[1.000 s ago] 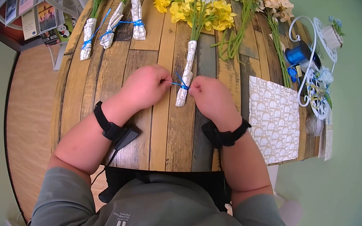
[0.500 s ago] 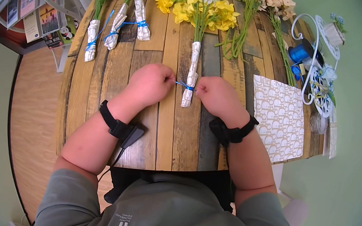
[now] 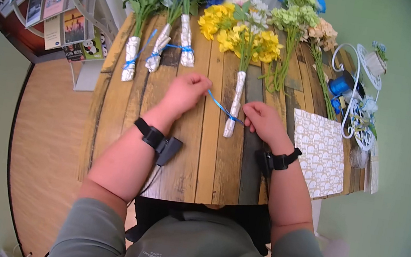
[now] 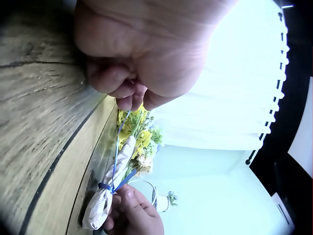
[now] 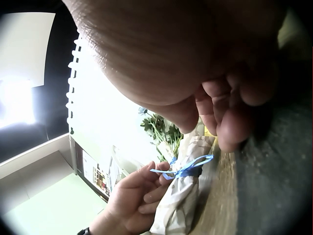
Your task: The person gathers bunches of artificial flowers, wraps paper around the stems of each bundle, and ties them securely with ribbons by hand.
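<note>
A bouquet with yellow and white flowers [image 3: 259, 46] lies in front of me, its stems wrapped in white patterned paper [image 3: 237, 93]. Blue ribbon [image 3: 218, 102] is tied round the lower wrap. My left hand [image 3: 185, 93], left of the bouquet, pinches the long end of that ribbon and draws it up at a slant. Just right of the knot is my right hand [image 3: 266, 123], thumb and fingers loosely bent with a gap between them. In the right wrist view, a short loop of blue ribbon [image 5: 208, 158] sticks out below the right fingertips [image 5: 230, 137].
Three wrapped bunches with blue ties, one wrap [image 3: 130, 57] leftmost, lie at the back left. Unwrapped green [image 3: 295, 19] and peach flowers [image 3: 323, 34] lie back right. A sheet of patterned paper [image 3: 318, 154], a blue ribbon spool [image 3: 338, 85] and a white metal stand [image 3: 348, 119] occupy the right side.
Both hands were close beside the knot, drawing the ribbon taut. Now the left hand is farther up and away with a longer ribbon end, and the right fingers have loosened.
</note>
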Available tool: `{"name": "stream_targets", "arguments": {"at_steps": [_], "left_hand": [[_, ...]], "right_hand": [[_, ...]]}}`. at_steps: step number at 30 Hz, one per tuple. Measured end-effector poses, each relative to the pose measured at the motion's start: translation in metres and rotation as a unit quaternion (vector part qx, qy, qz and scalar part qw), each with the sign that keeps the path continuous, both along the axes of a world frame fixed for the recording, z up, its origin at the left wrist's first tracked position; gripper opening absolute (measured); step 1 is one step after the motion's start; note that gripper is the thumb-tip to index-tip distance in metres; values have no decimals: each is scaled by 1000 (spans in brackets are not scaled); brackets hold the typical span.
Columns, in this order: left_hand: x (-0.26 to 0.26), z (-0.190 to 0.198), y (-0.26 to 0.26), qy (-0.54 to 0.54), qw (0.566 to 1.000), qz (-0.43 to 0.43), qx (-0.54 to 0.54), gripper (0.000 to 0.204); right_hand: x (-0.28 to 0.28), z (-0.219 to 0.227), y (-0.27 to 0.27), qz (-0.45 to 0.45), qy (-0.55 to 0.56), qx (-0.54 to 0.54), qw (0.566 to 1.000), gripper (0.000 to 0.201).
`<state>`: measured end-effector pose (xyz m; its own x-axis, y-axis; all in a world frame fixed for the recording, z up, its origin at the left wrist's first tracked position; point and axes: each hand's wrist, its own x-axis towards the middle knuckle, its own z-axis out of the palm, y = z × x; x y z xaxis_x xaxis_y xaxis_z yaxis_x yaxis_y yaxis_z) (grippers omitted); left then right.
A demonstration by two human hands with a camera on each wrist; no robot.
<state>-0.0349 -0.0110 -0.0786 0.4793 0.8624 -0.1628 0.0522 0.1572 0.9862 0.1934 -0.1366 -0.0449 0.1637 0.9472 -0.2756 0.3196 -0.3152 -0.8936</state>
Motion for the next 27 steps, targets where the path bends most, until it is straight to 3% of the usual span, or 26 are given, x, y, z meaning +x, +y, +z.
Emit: {"name": "stream_targets", "arguments": {"at_steps": [5, 8, 12, 15, 16, 18, 21, 27], "left_hand": [[0, -1, -1, 38, 997, 17, 58, 20], [0, 0, -2, 66, 994, 19, 83, 23], [3, -9, 0, 71, 989, 16, 130, 23], [3, -5, -3, 63, 988, 12, 140, 21], [2, -4, -4, 66, 988, 8, 140, 20], [0, -2, -4, 65, 987, 4, 144, 21], [-1, -1, -5, 68, 987, 6, 146, 21], [2, -7, -3, 70, 982, 9, 176, 22]], "right_hand": [[-12, 5, 3, -1, -65, 2, 998, 29], [-21, 5, 12, 0, -292, 36, 956, 51], [-34, 25, 32, 54, -361, -40, 930, 52], [-26, 3, 48, 72, -358, -68, 929, 39], [-23, -1, 47, 3, -227, -38, 973, 33], [-29, 10, 36, -127, 39, 8, 991, 17], [-19, 13, 28, -132, 72, 53, 987, 13], [-25, 52, 18, -190, 24, 153, 969, 9]]}}
